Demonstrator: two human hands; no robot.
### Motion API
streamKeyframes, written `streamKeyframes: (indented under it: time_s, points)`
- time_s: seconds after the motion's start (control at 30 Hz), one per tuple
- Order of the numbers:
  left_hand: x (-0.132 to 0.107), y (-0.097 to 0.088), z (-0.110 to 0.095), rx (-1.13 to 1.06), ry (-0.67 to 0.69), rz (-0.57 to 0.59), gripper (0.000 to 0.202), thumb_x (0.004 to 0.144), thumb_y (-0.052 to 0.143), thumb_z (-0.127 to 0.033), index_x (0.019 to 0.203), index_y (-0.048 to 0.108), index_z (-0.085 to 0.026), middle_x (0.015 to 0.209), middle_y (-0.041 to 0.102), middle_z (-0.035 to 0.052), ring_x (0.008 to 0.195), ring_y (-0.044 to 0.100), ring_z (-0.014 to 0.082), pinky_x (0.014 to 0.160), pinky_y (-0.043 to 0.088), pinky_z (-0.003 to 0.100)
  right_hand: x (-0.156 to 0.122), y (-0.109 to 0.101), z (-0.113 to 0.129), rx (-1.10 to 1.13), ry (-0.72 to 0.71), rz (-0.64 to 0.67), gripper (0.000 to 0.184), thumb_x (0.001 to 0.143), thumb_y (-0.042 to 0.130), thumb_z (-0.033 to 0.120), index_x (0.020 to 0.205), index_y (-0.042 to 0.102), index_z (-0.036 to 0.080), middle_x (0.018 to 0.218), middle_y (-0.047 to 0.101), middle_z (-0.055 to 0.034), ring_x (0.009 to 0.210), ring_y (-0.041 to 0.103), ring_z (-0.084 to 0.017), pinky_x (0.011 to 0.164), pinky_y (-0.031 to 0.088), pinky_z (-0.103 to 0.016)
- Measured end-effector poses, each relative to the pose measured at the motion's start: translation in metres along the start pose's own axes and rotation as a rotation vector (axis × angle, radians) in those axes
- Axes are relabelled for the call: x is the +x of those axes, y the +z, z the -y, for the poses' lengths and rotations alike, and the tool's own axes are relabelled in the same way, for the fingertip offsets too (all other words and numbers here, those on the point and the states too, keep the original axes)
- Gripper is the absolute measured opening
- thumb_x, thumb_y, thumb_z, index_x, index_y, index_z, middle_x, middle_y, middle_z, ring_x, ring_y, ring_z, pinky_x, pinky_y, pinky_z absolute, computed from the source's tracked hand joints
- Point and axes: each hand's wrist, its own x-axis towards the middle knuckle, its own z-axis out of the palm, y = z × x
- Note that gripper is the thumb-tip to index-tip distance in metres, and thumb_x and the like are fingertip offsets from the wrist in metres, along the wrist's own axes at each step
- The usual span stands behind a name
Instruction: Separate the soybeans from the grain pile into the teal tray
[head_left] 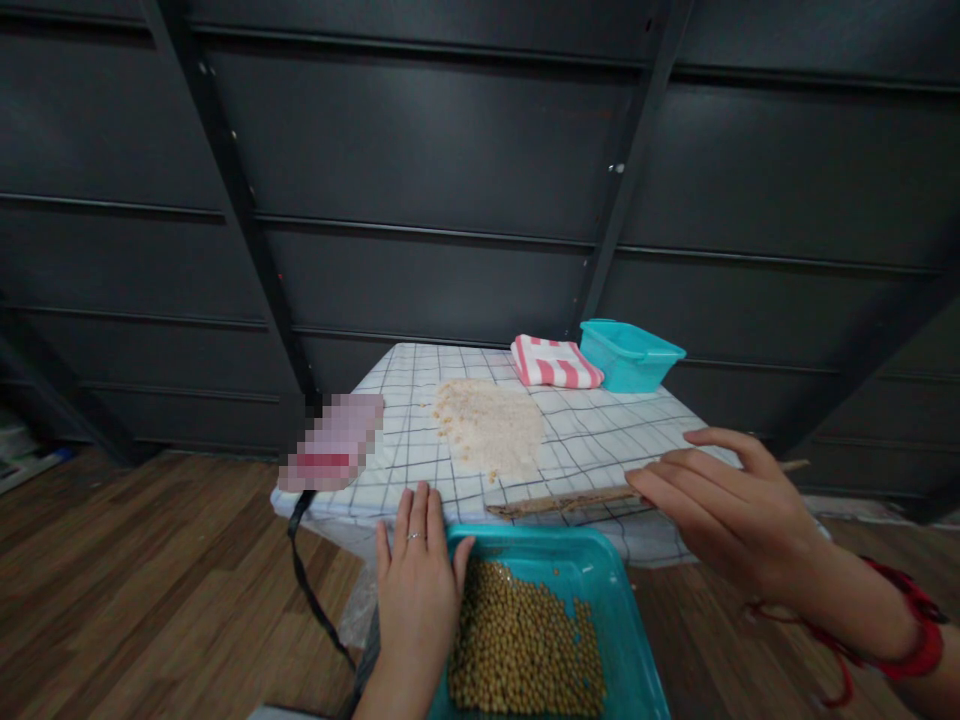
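Observation:
My left hand (417, 590) lies with fingers stretched out at the left rim of a teal plastic tub (611, 560), its thumb over the rim. Inside the tub are many small, round, yellow-brown beans (517, 650). At the table's front edge my right hand (720, 510) is closed round a long brown straw-like bundle (562, 502). The bundle's frayed end points left, and its thin end shows behind the hand; the palm side is hidden. Beyond it, a pale powdery heap (499, 425) with yellowish crumbs on its left side spreads over the checked cloth.
A white checked cloth (420, 365) covers the table. At the back right stand a folded pink-and-white striped towel (555, 362) and a turquoise basket (630, 358). A blurred pinkish object (341, 435) with a black strap (300, 560) is at the left corner. Dark panels (435, 150) rise behind.

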Motion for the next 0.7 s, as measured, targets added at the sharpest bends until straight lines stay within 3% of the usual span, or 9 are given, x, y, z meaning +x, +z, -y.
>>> streamKeyframes:
  time_s: [0.3, 0.4, 0.53, 0.7]
  points:
    - [-0.001, 0.004, 0.001, -0.034, -0.022, -0.014, 0.052, 0.086, 0.027, -0.044, 0.119, 0.045, -0.009, 0.121, 0.054, 0.0153, 0.114, 0.045, 0.0292, 0.088, 0.040, 0.051, -0.009, -0.011, 0.006, 0.143, 0.049, 0.013, 0.027, 0.084, 0.028, 0.004, 0.086, 0.050, 0.019, 0.069, 0.062, 0.0029, 0.064, 0.053, -0.010, 0.078, 0.033, -0.031]
    - [-0.001, 0.005, 0.001, -0.007, -0.008, -0.028, 0.052, 0.086, 0.026, -0.043, 0.119, 0.045, -0.008, 0.120, 0.054, 0.0159, 0.114, 0.046, 0.0293, 0.088, 0.040, 0.051, -0.010, -0.015, 0.004, 0.121, 0.045, -0.040, 0.028, 0.082, 0.029, 0.002, 0.087, 0.051, 0.018, 0.070, 0.062, 0.0022, 0.065, 0.053, -0.011, 0.078, 0.034, -0.032]
    - [0.000, 0.004, 0.001, 0.061, 0.014, -0.040, 0.052, 0.087, 0.023, -0.041, 0.115, 0.048, -0.006, 0.118, 0.056, 0.0156, 0.112, 0.047, 0.0284, 0.086, 0.042, 0.050, -0.010, -0.012, -0.005, 0.044, 0.073, -0.020, 0.026, 0.085, 0.028, 0.005, 0.086, 0.051, 0.017, 0.068, 0.062, 0.0001, 0.065, 0.053, -0.012, 0.075, 0.034, -0.032]
    - [0.001, 0.001, 0.000, 0.055, 0.019, -0.038, 0.052, 0.087, 0.025, -0.041, 0.115, 0.048, -0.004, 0.118, 0.056, 0.0167, 0.111, 0.048, 0.0295, 0.085, 0.042, 0.051, -0.017, -0.005, -0.009, -0.021, 0.008, -0.020, 0.024, 0.084, 0.030, 0.003, 0.088, 0.050, 0.015, 0.067, 0.062, -0.0020, 0.064, 0.053, -0.013, 0.075, 0.036, -0.034]
